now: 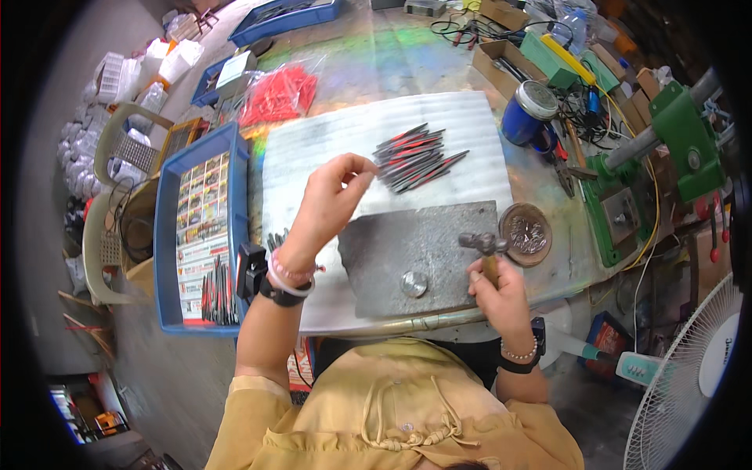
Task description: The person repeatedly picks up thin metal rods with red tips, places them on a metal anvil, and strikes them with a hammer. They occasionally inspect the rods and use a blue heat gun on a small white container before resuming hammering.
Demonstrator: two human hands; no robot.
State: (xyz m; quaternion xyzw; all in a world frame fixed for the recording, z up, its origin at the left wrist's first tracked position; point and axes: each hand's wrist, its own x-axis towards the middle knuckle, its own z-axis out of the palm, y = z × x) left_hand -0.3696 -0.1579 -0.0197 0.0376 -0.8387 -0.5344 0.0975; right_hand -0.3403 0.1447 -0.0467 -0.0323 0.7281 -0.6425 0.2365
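My right hand (501, 294) is closed round the wooden handle of a small hammer (484, 243), its metal head raised over the right edge of a dark metal plate (423, 235). On the plate near me sits a small round shiny metal piece (413, 283). My left hand (333, 200) is at the left end of a pile of slim, pointed black-and-red pieces (419, 157), fingers curled toward the thumb; anything between the fingertips is too small to make out. Right of the plate stands a round brown dish (540, 254) holding small shiny metal bits.
White foam sheeting (313, 141) covers the table. A blue tray (164, 258) at left holds more slim pieces. Beyond lies a bag of red parts (282, 94). At right are a blue mug (525, 117), pliers (565, 172), a green press (619, 211) and a fan (681, 384).
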